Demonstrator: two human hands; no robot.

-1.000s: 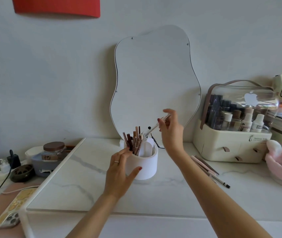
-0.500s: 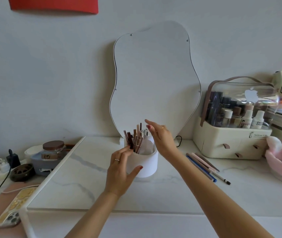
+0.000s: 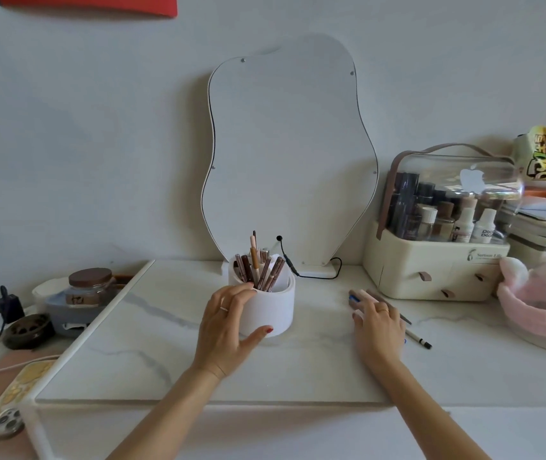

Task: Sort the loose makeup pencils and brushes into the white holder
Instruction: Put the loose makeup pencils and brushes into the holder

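Note:
The white holder [image 3: 276, 310] stands at the middle of the marble slab, with several brown and pink pencils [image 3: 263, 268] upright in its left part. My left hand [image 3: 228, 327] wraps the holder's left side, thumb in front and fingers at the rim. My right hand [image 3: 376, 322] lies palm down over the loose pencils [image 3: 417, 340] to the holder's right. A white pencil with a black tip sticks out from under it, with pink and blue ends above the fingers. Whether the fingers grip any pencil is hidden.
A wavy mirror [image 3: 285, 154] leans on the wall behind the holder, its black cable [image 3: 298, 272] trailing on the slab. A cream cosmetics box [image 3: 431, 270] and pink headband [image 3: 540, 303] sit right. A jar [image 3: 89, 287], dark dish [image 3: 27, 330] and phone [image 3: 6, 403] lie left.
My right hand dropped its pencil into the holder, then swung right and down onto the loose pencils. My left hand stayed on the holder.

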